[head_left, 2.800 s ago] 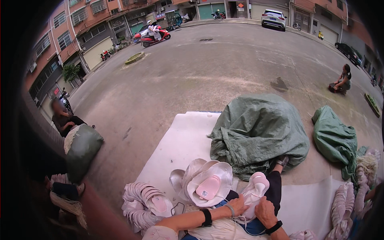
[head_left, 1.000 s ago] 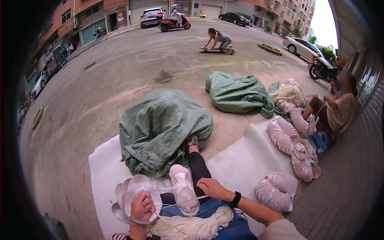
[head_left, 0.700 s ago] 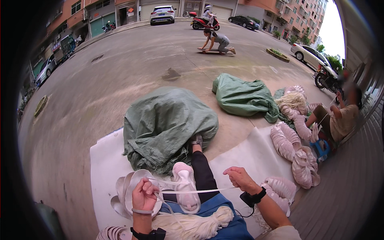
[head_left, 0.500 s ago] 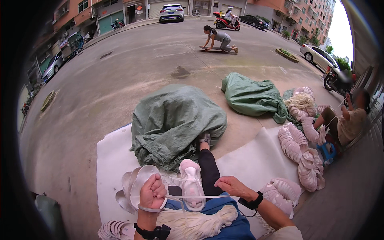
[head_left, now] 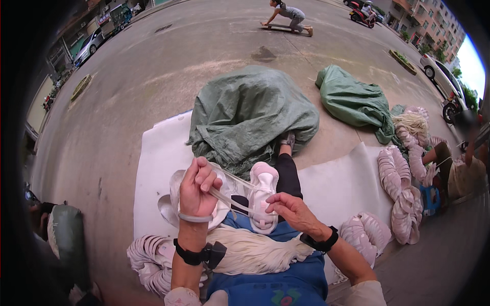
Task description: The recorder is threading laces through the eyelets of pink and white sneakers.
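Observation:
A white shoelace (head_left: 232,202) runs between my two hands over my lap. My left hand (head_left: 200,189) is closed on it, the lace strands coming out from between thumb and fingers. Thumb and fingertips of my right hand (head_left: 292,210) pinch the lace's other end, lower and to the right. Between and beyond the hands lies a pink and white shoe upper (head_left: 264,191), with lace strands crossing it. A thick bundle of cream laces (head_left: 258,250) rests across my blue apron (head_left: 265,283). White shoe pieces (head_left: 176,191) sit behind my left hand, partly hidden.
Green woven sacks (head_left: 252,107) stand ahead on white sheeting (head_left: 153,168) and the pavement. Stacked pink shoe uppers lie at left (head_left: 153,260) and right (head_left: 400,194). A person (head_left: 462,173) sits at far right; another person (head_left: 291,18) kneels on a board on the road.
My right hand has moved in toward my left, and the lace, taut before, now slopes between them. The view has tilted down. The kneeling person and red scooter have moved in the picture.

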Motion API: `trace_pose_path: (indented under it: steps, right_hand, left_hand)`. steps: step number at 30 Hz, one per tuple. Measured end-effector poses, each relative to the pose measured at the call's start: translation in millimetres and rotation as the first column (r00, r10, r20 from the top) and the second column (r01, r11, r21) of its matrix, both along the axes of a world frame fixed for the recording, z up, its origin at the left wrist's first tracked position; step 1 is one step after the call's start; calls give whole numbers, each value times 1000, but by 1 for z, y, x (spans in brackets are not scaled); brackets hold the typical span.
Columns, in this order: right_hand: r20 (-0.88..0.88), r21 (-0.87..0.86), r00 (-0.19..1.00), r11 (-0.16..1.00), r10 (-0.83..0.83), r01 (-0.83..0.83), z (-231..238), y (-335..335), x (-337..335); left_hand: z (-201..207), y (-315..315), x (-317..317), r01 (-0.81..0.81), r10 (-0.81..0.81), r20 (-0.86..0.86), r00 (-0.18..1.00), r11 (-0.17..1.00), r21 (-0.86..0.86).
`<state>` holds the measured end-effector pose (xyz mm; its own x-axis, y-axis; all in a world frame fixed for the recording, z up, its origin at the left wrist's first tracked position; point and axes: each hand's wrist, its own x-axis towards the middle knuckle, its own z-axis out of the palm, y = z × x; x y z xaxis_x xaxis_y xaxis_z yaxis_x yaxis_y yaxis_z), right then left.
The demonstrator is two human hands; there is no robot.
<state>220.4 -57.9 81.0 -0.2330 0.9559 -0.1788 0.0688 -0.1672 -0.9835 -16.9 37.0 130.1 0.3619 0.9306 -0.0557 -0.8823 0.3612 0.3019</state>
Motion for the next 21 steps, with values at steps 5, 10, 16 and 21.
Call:
trace_pose_path:
  steps: [5, 10, 16, 21]
  right_hand:
    - [50, -109, 997, 992, -54, 59, -11, 0, -6]
    - [181, -69, 978, 993, 105, -93, -18, -3, -10]
    - [346, 120, 928, 974, 141, -192, -17, -4, -11]
    - [361, 229, 924, 948, 128, -220, 12, 7, -17]
  left_hand:
    - [23, 10, -9, 14, -19, 99, 995, 999, 45]
    - [19, 7, -20, -1, -3, 66, 998, 998, 61]
    - [27, 1, -21, 4, 5, -89, 996, 995, 101]
    - [33, -2, -26, 10, 35, -273, 961, 987, 162]
